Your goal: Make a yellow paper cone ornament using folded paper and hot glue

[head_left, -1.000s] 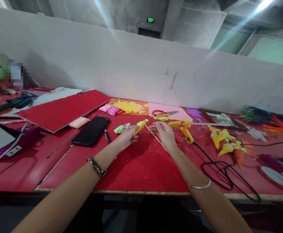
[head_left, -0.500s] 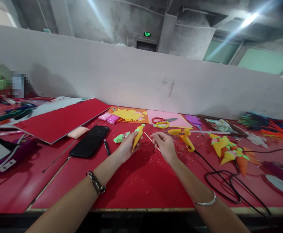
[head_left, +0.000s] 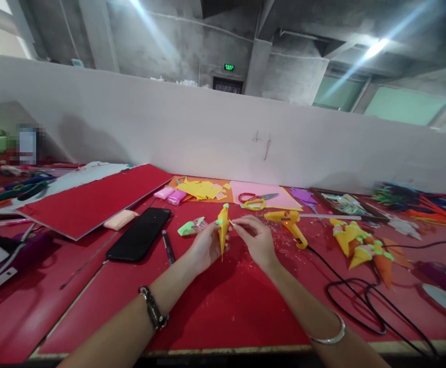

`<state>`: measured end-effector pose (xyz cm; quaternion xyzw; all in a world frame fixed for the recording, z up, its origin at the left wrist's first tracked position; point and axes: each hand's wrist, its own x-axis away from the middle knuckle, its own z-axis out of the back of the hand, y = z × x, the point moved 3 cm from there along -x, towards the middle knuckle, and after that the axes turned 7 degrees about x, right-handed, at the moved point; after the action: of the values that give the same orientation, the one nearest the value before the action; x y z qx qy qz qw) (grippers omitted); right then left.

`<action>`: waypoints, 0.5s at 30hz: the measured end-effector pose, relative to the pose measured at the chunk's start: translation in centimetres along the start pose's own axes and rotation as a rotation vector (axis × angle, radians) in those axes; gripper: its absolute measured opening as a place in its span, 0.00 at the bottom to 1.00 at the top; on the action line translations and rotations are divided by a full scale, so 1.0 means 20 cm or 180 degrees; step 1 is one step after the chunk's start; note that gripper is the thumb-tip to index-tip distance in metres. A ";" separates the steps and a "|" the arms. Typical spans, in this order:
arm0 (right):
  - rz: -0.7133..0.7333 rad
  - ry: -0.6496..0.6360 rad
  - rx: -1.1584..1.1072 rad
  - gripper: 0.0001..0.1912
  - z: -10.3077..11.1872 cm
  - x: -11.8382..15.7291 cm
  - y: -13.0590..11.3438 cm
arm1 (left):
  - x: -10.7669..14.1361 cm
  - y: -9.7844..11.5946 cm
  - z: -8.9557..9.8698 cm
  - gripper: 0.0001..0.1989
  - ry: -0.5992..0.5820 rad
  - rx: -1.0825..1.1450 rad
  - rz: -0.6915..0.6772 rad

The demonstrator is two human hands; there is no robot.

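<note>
A small yellow paper cone (head_left: 223, 231) with green bits at its top hangs point down in my left hand (head_left: 206, 247), whose fingers are closed round it. My right hand (head_left: 258, 240) pinches a thin pale stick (head_left: 233, 223), its tip close to the cone's upper side; whether they touch is hard to tell. Light green clay (head_left: 186, 229) in clear wrap lies just left of the hands. To the right of my right hand rests a yellow glue gun (head_left: 288, 223) with a small red light showing.
A black phone (head_left: 140, 234) and a marker (head_left: 168, 247) lie left. Behind are scissors (head_left: 256, 201), yellow paper scraps (head_left: 198, 188) and a large red board (head_left: 96, 199). Finished-looking cones (head_left: 355, 243) and a looping black cable (head_left: 345, 280) lie right.
The cone has turned more upright in my left hand. My right hand has brought the stick closer to it, and the stick now points at the cone. The view has tilted up slightly.
</note>
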<state>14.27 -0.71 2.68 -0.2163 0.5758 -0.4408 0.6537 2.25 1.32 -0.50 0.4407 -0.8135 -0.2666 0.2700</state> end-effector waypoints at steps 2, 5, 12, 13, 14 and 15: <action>0.0152 -0.0027 0.0073 0.06 -0.01 0.00 -0.01 | 0.01 -0.01 -0.01 0.05 0.0049 0.0210 0.0010; 0.0214 -0.0014 0.0165 0.07 -0.01 0.00 -0.01 | 0.02 -0.02 -0.04 0.04 0.0085 0.0537 0.0058; 0.0125 0.0091 0.0226 0.07 -0.01 0.00 0.00 | 0.03 -0.03 -0.07 0.05 -0.0127 0.0645 0.0097; 0.0110 0.0103 0.0232 0.07 -0.01 0.00 0.00 | 0.03 -0.04 -0.07 0.04 -0.0125 0.0624 0.0095; 0.0091 0.0110 0.0238 0.08 -0.01 0.00 0.00 | 0.03 -0.04 -0.07 0.04 -0.0119 0.0597 0.0097; 0.0073 0.0121 0.0241 0.08 -0.01 0.00 0.00 | 0.03 -0.04 -0.07 0.04 -0.0114 0.0566 0.0100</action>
<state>14.11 -0.66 2.57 -0.1764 0.5735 -0.4588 0.6553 3.36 0.13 0.00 0.4454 -0.8454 -0.1969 0.2195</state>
